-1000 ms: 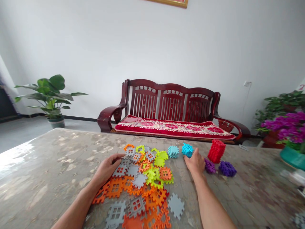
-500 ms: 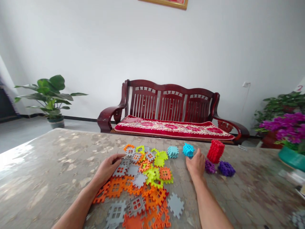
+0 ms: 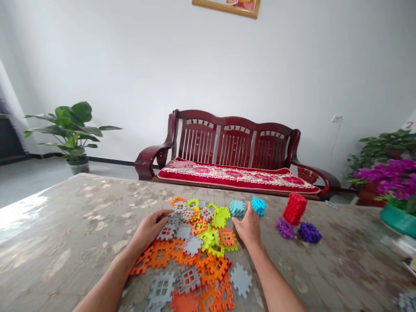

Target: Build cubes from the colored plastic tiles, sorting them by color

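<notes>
A loose pile of flat plastic interlocking tiles, grey, orange and yellow-green, covers the table's middle. My left hand [image 3: 152,226] rests at the pile's left edge beside a grey window tile [image 3: 165,232], thumb and fingers apart, gripping nothing visible. My right hand [image 3: 248,226] is right of the pile with thumb and forefinger spread. Its fingertips are close to a pale teal stack of tiles [image 3: 237,208] and a bright blue stack [image 3: 258,206]. Between the hands lie yellow-green tiles [image 3: 219,221] and an orange window tile [image 3: 227,237].
To the right stand a red stack [image 3: 295,209], a purple stack [image 3: 286,228] and a dark violet stack [image 3: 310,232]. A flower pot [image 3: 398,219] is at the right edge. Beyond the patterned table [image 3: 65,225] is a wooden bench [image 3: 234,143].
My right hand has moved left, from beside the purple stack to near the pale teal stack and the pile's edge. My left hand stays in place. The view has shifted slightly.
</notes>
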